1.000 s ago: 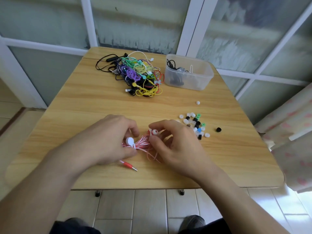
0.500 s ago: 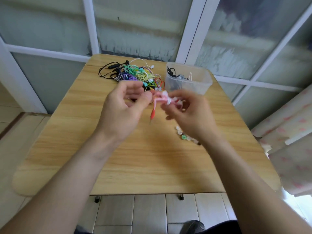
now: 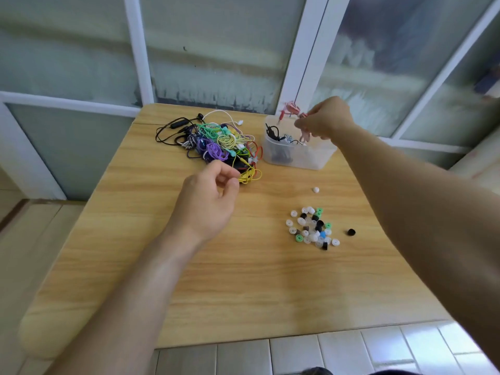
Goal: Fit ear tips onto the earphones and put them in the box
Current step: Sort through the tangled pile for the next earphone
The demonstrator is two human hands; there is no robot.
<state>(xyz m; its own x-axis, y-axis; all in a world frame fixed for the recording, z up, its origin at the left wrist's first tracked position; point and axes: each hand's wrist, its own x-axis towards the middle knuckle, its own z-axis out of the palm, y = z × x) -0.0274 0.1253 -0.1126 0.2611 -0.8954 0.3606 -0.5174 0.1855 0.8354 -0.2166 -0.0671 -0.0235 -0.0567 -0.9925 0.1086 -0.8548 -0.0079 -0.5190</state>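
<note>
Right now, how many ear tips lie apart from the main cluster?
2: a white ear tip between the box and the cluster, and a black ear tip right of the cluster. Others may be hidden.

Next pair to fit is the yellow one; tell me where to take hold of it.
Pinch the yellow earphones at the loops jutting from the pile's near edge, coming from the front with the left hand; that part lies clear of the tangle.

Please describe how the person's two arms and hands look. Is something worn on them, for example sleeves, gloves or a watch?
Both arms are bare from the frame's edge to the wrist: no sleeves, gloves, watch, bracelet or rings show. The left hand and the right hand are uncovered, with short nails where visible. No markings, tape or cables are on either forearm.
</note>
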